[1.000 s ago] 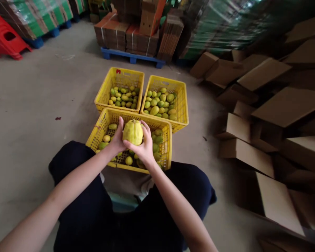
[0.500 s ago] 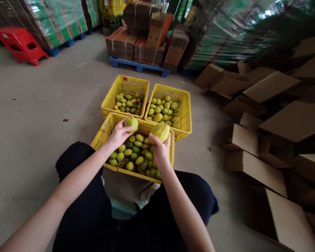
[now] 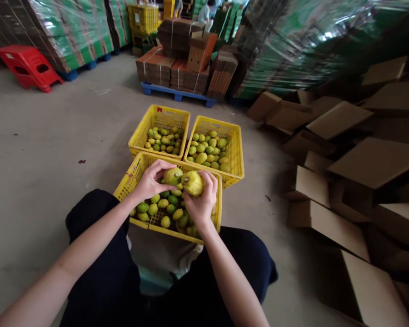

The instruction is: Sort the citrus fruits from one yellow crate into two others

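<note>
Yellow crates (image 3: 157, 228), cardboard boxes (image 3: 378, 161), red stool (image 3: 29, 56)

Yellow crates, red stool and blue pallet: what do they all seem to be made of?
The yellow crates look like hard molded plastic, smooth with a slight sheen, judging by their regular lattice walls. The red stool seems to be plastic too: one even color, rounded cutouts, soft shine. The blue pallet could be plastic or painted wood; it looks evenly blue but is too far off to tell.
</note>
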The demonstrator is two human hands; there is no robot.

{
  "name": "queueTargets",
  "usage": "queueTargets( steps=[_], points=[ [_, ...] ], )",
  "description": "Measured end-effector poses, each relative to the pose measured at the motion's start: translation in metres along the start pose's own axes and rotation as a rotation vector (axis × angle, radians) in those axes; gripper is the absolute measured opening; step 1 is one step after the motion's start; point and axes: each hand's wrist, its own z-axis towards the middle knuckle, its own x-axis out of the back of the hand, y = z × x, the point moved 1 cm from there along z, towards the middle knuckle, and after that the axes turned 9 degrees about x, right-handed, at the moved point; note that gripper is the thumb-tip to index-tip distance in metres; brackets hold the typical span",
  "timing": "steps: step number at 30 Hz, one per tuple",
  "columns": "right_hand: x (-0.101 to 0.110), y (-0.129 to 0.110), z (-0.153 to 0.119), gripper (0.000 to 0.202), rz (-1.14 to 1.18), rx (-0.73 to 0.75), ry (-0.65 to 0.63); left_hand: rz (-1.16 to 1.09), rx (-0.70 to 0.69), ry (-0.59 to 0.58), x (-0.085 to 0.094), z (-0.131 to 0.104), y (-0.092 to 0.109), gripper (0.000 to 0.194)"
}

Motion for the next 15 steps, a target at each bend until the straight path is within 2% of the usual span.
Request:
queueTargets(
  steps=[3,6,11,15],
  points=[
    [-0.002,0.003,-0.001,0.054,-0.002,0.039,0.014,0.025,-0.031,0.013,-0.001,0.0,-0.004,0.047],
    [-0.003,0.008,0.0,0.056,0.003,0.017,-0.016,0.007,-0.078,0.042,-0.005,-0.003,-0.005,0.043],
    [-0.004,0.013,0.002,0.057,0.025,0.015,-0.031,-0.038,-0.044,0.111,-0.008,-0.005,-0.006,0.041],
    [-0.003,0.018,0.004,0.056,-0.005,0.043,-0.028,-0.106,0.021,0.076,-0.008,-0.005,0.001,0.046]
  ],
)
